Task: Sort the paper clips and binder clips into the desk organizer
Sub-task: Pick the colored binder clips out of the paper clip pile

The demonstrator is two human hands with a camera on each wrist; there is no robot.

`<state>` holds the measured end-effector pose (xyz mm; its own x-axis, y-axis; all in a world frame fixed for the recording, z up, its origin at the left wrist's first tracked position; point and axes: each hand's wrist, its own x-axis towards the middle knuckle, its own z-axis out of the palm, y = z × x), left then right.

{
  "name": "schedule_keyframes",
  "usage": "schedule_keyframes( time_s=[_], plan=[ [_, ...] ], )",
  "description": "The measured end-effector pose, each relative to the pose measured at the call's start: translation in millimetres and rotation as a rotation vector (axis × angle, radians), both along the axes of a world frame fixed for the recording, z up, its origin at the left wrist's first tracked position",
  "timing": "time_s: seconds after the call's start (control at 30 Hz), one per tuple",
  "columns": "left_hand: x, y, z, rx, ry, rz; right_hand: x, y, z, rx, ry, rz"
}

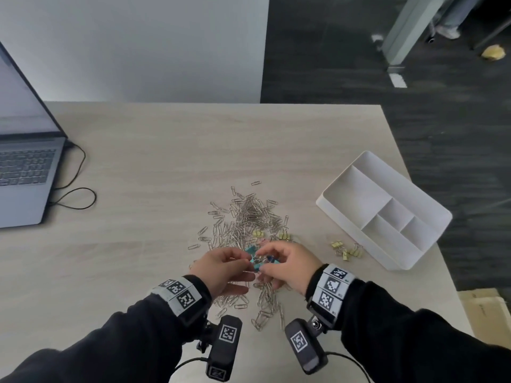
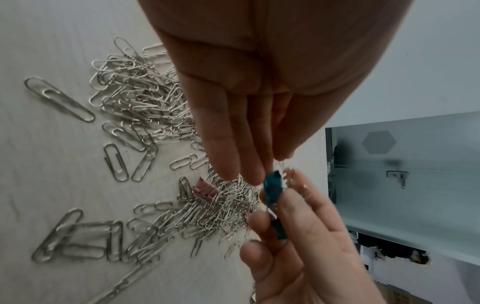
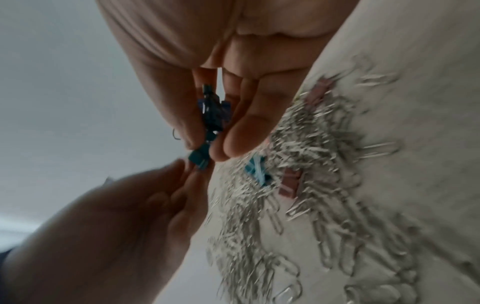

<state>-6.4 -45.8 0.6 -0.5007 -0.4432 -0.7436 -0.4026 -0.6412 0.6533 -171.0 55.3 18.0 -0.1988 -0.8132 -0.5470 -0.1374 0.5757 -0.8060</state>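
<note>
An office: a wood-grain desk [image 1: 166,150], an open laptop [image 1: 25,167], dark carpet [image 1: 442,120], frosted glass partition [image 2: 415,174].

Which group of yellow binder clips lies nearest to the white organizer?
The yellow binder clips lying apart from the pile, just left of the organizer; the other yellow ones sit at the paper clip pile's edge.

Silver paper clips [image 1: 250,219], yellow binder clips [image 1: 347,250] and teal binder clips [image 1: 253,258] are seen by a white organizer [image 1: 359,161] on a pale wood-grain table [image 1: 166,161].
</note>
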Motion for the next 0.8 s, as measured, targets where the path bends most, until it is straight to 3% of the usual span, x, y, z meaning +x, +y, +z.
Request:
schedule_keyframes(
  time_s=[0.13,0.27,0.33,0.47,0.57,0.8],
  plan=[
    [-3.9,-3.0,-1.5,-0.055,-0.030,-0.005,-28.5,20.4,-10.4,0.080,0.054,-0.154],
    [-2.4,-5.2,-6.0,-0.326,-0.188,-0.123,-68.1,43.7,-29.9,0.193,0.327,-0.232],
    [-2.6,-5.0,-8.6,-0.456,-0.239,-0.173,-86.3,54.5,-38.9,0.258,0.490,-0.168],
    [-9.1,-7.9,-15.5,-0.709,-0.297,-0.376,-107.0,64.0,-40.1,0.353,0.629,-0.047],
    [-17.5,-6.4,-18.9,-0.817,-0.266,-0.497,-108.4,58.3,-34.3,0.317,0.797,0.037],
    [-31.7,0.5,-19.5,-1.020,-0.322,-0.819,-72.1,16.1,-25.3,0.141,0.730,0.206]
  ],
)
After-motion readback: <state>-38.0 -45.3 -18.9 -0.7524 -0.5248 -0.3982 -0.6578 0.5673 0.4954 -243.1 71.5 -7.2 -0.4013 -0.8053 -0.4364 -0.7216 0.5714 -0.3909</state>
